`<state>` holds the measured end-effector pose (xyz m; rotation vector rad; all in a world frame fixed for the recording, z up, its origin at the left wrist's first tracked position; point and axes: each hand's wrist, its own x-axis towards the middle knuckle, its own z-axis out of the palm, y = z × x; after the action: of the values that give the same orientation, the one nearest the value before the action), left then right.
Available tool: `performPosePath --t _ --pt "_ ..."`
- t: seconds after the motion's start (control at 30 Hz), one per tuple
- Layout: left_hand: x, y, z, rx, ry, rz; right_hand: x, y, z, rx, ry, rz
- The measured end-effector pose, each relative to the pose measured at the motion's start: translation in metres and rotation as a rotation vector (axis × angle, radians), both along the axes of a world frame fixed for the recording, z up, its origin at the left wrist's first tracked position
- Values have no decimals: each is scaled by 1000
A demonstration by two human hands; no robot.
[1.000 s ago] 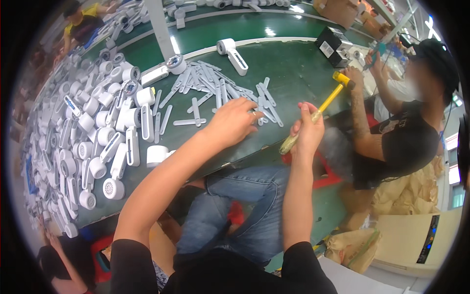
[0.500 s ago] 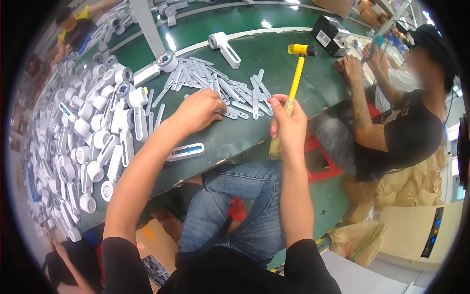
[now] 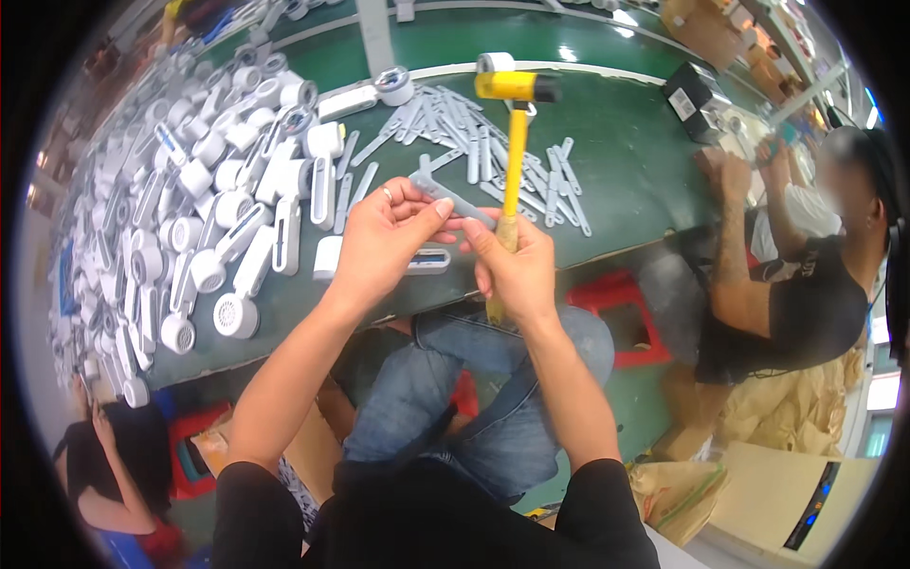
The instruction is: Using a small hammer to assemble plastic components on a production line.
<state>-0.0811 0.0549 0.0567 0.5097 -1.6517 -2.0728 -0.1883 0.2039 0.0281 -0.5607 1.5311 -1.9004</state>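
My left hand [image 3: 379, 242] is closed, pinching a flat grey plastic strip [image 3: 453, 198] held above the bench edge. My right hand [image 3: 523, 270] grips the wooden handle of a yellow-and-black mallet [image 3: 515, 161], its head up. The right thumb and fingertips also meet the strip's near end. Just beyond both hands lies a loose heap of similar grey strips [image 3: 485, 156]. Partly hidden behind my hands, a white shower-head-shaped housing [image 3: 431, 262] lies on the bench with its slotted handle showing.
A large pile of white round-headed housings [image 3: 204, 204] covers the left of the green bench [image 3: 630, 156]. A metal post [image 3: 374, 38] rises at the back. A black box [image 3: 697, 102] stands far right, near a seated co-worker [image 3: 806, 294]. Red stools [image 3: 616, 308] stand below.
My left hand has lifted a grey strip off the heap and brought it to my right hand. The mallet has shifted left with the right hand. The view has turned slightly.
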Motion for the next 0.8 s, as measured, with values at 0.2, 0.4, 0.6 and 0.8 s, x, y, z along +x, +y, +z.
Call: performPosePath --t 0.2,0.4,0.6,0.8 --pt "40 -1 -8 176 2 102 21 -13 9 -29 43 47" --pt "92 -41 -22 -1293 -224 232 11 -7 17 266 116 147" --pt "93 -46 -54 -1218 -97 232 11 -23 -6 440 360 194" --pt "89 -54 -59 -1256 42 174 11 -21 10 578 468 273"
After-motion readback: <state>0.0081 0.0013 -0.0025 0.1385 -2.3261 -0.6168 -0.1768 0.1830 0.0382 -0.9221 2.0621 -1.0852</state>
